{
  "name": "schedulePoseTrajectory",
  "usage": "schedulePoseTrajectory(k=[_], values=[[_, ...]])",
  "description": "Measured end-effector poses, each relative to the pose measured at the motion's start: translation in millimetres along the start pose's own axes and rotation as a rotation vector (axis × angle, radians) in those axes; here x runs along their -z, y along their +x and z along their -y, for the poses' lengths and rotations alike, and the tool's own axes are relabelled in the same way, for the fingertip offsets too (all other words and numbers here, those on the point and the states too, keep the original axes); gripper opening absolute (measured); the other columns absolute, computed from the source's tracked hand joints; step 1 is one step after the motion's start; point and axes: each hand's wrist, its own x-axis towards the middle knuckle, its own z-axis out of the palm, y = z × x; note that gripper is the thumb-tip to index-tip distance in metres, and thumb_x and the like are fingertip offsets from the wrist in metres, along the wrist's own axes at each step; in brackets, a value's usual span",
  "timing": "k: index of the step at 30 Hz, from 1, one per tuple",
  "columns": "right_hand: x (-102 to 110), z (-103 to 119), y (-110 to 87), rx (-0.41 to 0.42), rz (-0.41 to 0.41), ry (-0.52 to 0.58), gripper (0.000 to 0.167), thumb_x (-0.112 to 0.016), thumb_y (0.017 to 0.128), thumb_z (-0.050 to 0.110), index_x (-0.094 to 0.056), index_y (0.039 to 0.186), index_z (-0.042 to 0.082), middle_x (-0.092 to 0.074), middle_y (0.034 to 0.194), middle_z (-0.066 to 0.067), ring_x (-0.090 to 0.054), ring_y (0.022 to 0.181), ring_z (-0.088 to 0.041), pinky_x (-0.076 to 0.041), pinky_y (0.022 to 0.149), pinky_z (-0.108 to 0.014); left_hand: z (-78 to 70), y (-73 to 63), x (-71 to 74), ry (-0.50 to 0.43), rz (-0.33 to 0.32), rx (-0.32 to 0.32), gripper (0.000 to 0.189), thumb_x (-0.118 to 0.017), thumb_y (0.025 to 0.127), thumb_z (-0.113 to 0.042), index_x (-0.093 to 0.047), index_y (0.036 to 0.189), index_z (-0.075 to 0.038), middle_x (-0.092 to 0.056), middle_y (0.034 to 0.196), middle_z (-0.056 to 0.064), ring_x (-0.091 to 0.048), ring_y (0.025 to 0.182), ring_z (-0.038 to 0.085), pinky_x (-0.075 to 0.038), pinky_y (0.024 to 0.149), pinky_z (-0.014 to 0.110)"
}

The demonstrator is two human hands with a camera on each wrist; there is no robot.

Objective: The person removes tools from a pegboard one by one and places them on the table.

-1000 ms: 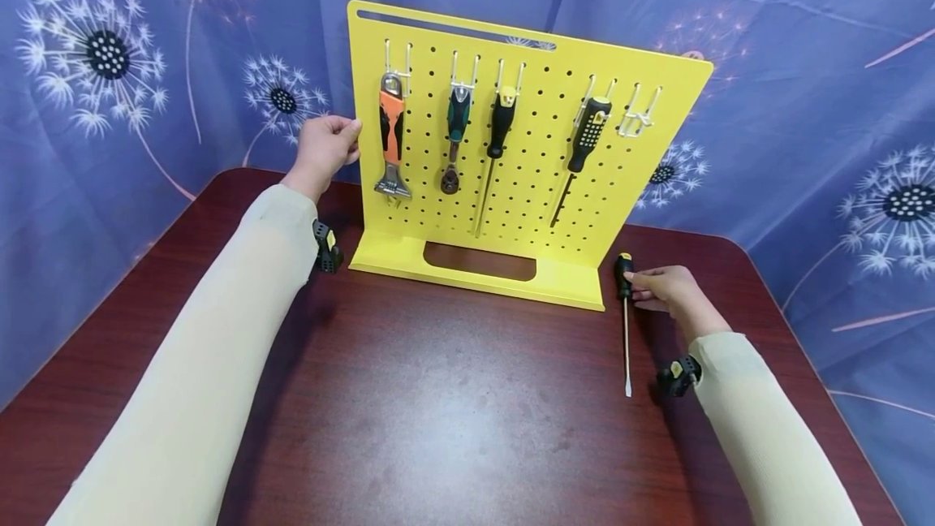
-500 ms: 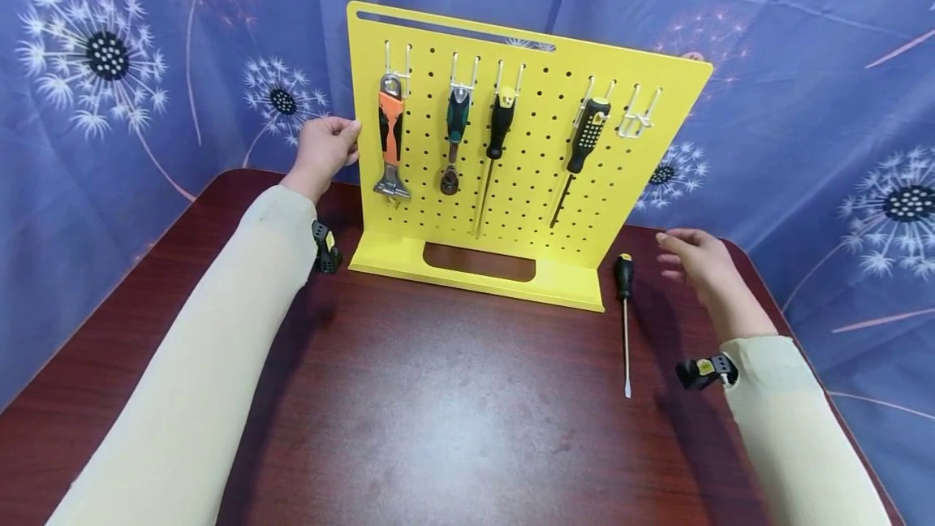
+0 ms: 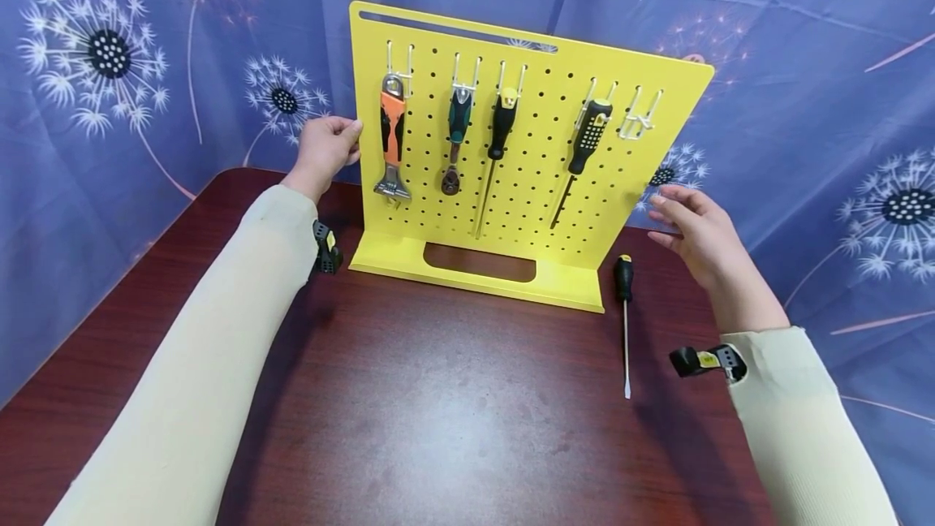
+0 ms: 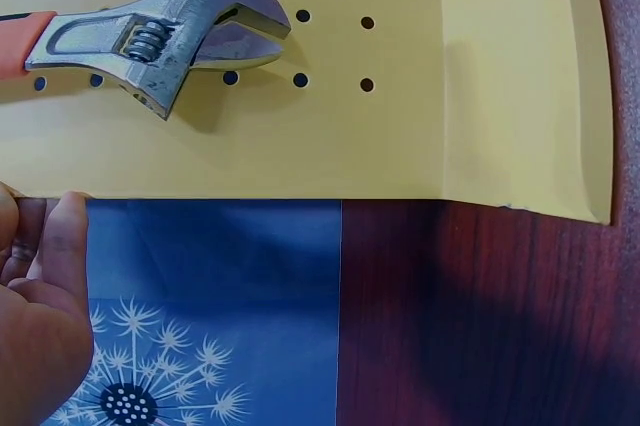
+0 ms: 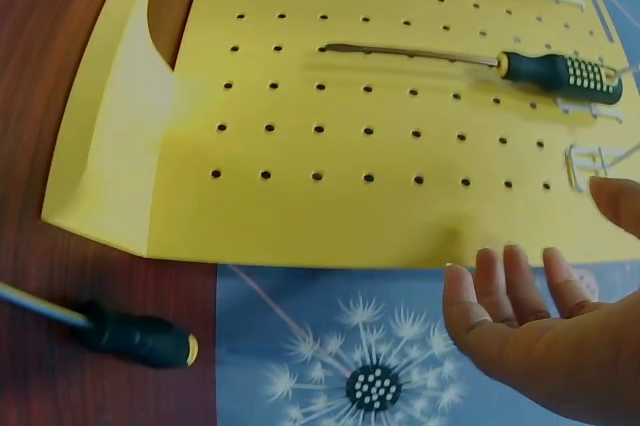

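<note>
My left hand (image 3: 326,153) pinches the left edge of a yellow pegboard (image 3: 668,79) standing upright on the table. In the left wrist view, an orange-handled adjustable wrench (image 4: 190,41) hangs close by. Off the board's right edge, my right hand (image 3: 701,238) is raised with fingers spread and holds nothing. Its fingertips point toward the board's edge in the right wrist view. Below it on the table lies a flathead screwdriver (image 3: 623,278) with a black handle and yellow end. Also hanging are a green-and-black ratchet (image 3: 458,116), a black screwdriver (image 3: 502,124) and a dotted-handle screwdriver (image 3: 590,136).
A wire hook (image 5: 573,168) at the board's upper right carries no tool. The board's foot (image 3: 394,258) bends forward onto the dark red wooden table (image 3: 453,396). A blue dandelion-print curtain (image 3: 241,15) hangs behind and at the sides.
My right hand has let go of the screwdriver on the table and moved up and to the right, its fingers spreading. My left hand has stayed at the board's edge.
</note>
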Motion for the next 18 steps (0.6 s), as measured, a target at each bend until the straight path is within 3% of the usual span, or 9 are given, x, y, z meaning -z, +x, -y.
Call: schedulePoseTrajectory(k=[6, 12, 18], values=[[-13.5, 6.9, 4.8, 0.067, 0.046, 0.06, 0.032, -0.064, 0.102, 0.022, -0.049, 0.131, 0.022, -0.053, 0.119, 0.01, -0.057, 0.107, -0.003, -0.056, 0.08, -0.016, 0.5, 1.7, -0.9, -0.003, -0.001, -0.012, 0.038, -0.054, 0.107, -0.026, -0.065, 0.129, 0.003, -0.056, 0.091, -0.006, -0.052, 0.079, 0.003, -0.049, 0.066, 0.008], [-27.8, 9.1, 10.9, 0.141, 0.085, 0.122, 0.029, -0.063, 0.102, 0.016, -0.053, 0.128, 0.022, -0.061, 0.119, 0.01, -0.06, 0.109, -0.004, -0.055, 0.083, -0.017, 1.7, 3.7, -2.0, 0.0, 0.002, -0.008, 0.039, -0.053, 0.107, -0.026, -0.064, 0.13, 0.003, -0.055, 0.093, -0.005, -0.053, 0.08, 0.003, -0.049, 0.066, 0.007], [-44.5, 11.7, 18.8, 0.145, 0.135, 0.19, 0.041, -0.064, 0.102, 0.013, -0.048, 0.139, 0.016, -0.063, 0.123, 0.008, -0.068, 0.104, -0.004, -0.058, 0.087, -0.019, 1.4, 2.2, -0.8, 0.006, 0.002, -0.01, 0.039, -0.053, 0.107, -0.026, -0.064, 0.13, 0.003, -0.054, 0.094, -0.004, -0.051, 0.08, 0.004, -0.049, 0.066, 0.008]])
